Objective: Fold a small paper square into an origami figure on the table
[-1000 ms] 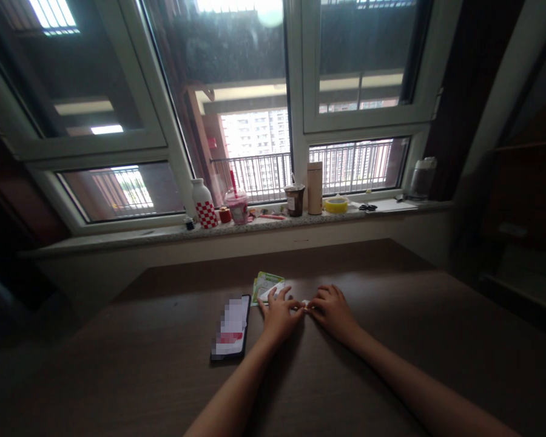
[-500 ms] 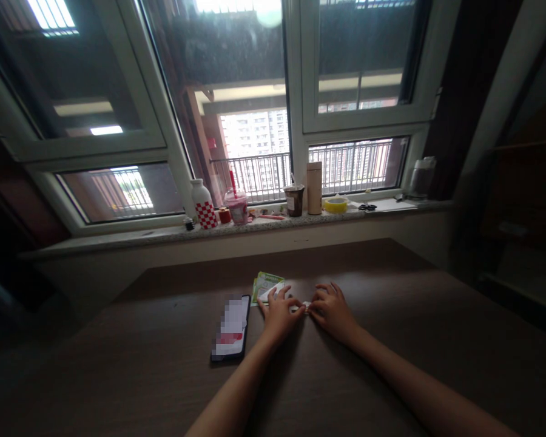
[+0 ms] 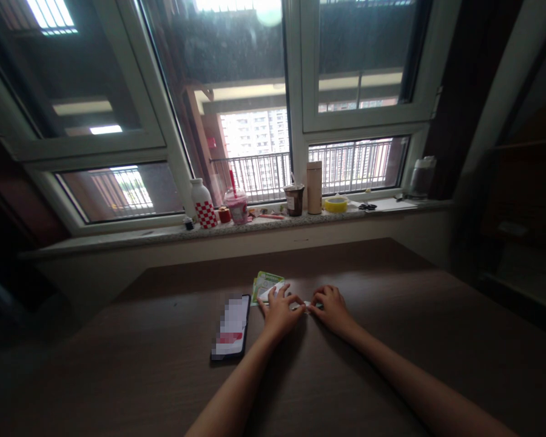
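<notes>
My left hand (image 3: 279,312) pinches a small whitish piece (image 3: 307,306), too small to name, between thumb and forefinger, its other fingers spread. From the other side my right hand (image 3: 333,309) pinches the same piece, with its fingers curled. Both hands rest low over the brown table (image 3: 173,388), fingertips almost meeting. Beyond my left fingers lie green-and-white cards or packets (image 3: 264,282), partly covered by those fingers. A phone (image 3: 231,328) with a lit, blurred-out screen lies left of my left hand.
Behind the table, a stone windowsill (image 3: 164,238) holds a red-checked white bottle (image 3: 204,206), a pink drink cup (image 3: 236,206), a brown drink cup (image 3: 294,200), a tan flask (image 3: 314,188), a yellow tape roll (image 3: 335,205), black scissors (image 3: 367,207) and a clear jug (image 3: 422,178).
My right hand's raised fingers have curled in closer to its thumb. My left hand has hardly moved, and the phone and cards lie as before.
</notes>
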{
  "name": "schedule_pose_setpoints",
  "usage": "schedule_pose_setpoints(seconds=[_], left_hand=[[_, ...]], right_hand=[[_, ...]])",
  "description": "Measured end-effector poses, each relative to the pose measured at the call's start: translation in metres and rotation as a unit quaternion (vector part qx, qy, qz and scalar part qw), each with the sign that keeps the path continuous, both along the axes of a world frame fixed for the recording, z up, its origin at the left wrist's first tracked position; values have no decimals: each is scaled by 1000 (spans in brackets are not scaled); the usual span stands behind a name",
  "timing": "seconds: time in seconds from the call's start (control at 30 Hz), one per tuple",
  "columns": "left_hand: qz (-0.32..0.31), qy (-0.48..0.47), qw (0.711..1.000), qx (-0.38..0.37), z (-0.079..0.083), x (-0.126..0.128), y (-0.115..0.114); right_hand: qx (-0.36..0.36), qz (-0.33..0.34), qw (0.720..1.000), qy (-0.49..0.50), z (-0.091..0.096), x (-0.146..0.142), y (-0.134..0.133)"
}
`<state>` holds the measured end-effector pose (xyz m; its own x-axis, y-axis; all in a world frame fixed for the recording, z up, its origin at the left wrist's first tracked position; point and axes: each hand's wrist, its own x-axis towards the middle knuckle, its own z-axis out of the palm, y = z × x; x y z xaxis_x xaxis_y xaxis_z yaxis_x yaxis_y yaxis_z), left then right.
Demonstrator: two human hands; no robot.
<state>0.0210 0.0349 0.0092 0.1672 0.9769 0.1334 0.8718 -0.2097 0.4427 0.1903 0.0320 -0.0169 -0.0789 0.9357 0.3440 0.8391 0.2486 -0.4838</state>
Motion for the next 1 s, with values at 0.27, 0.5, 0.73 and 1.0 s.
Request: schedule_pose_setpoints(seconds=[0.27,0.5,0.73,1.0], left_hand=[[2,4,1000,-5,0,0,1],[1,3,1000,-6,-2,0,3],[0,-6,1000,-10,-4,-1,6],[2,11,1000,-25,2,1,2]], right_hand=[[-24,-6,1000,14,0,2,1],[-40,-13,999,33,0,1,3],[-48,-22,998,30,0,-1,5],[-52,-28,998,11,2,-5,4]])
